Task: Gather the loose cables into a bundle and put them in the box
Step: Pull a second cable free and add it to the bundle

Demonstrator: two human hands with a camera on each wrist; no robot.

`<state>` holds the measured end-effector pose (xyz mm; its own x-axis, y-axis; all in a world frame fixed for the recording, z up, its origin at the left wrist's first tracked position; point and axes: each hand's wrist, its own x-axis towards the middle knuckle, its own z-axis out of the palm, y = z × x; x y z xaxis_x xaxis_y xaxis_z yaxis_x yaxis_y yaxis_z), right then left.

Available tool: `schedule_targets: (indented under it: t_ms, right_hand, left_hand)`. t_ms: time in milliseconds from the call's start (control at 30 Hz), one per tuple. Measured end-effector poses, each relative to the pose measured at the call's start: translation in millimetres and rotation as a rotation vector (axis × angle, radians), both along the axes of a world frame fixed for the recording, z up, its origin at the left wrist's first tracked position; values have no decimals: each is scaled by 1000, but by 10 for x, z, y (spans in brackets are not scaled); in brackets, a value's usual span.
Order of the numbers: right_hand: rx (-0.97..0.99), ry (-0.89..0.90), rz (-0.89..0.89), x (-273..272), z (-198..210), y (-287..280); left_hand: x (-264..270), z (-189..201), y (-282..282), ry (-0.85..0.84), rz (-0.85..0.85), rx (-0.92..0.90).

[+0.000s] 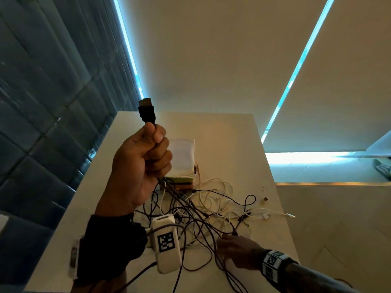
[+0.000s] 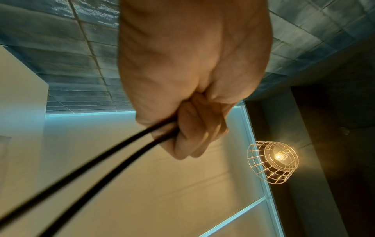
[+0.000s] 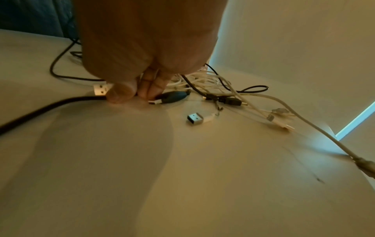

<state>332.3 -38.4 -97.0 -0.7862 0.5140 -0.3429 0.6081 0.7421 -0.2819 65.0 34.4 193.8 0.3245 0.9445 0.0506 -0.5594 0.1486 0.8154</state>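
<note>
while the left hand [image 1: 140, 166] grips black cables [image 2: 81, 168], the right hand [image 1: 237, 252] pinches a connector [image 3: 170, 97].

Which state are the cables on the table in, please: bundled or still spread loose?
Mostly loose: the cables sprawl tangled over the table; only black strands rise into the left hand.

My white table [image 1: 243, 144] stands with its far end against a pale wall [image 1: 211, 49]. On my left runs a wall of dark blue-grey tiles [image 1: 53, 81]. 2 strips of cool blue light [image 1: 300, 66] cut across the pale panels. A wire-cage lamp [image 2: 273, 162] glows warm with 1 bulb. Light tiled floor [image 1: 338, 229] lies to my right.
</note>
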Motion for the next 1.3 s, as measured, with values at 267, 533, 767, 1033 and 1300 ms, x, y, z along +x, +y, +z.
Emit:
schedule_targets:
  t_ms: [267,533,767,1033,1300]
  right_hand:
    - [-53,4,-93,-139,115,128]
    - [-125,-4,-50,-219,320,-33]
    - [-201,-112,-134,-178,393,-138]
    - [-250,-89,-340,-164,305,-175]
    - [-320,-174,-415,-415,246,-102]
  left_hand:
    - [-38,-42,6,24,5,10]
    - [-122,-76,-4,25,21,3]
    - [-125,-90,-3,16,19,2]
    - [-100,-116,12,41,31,11]
    - [-99,-136,28,69,39,13]
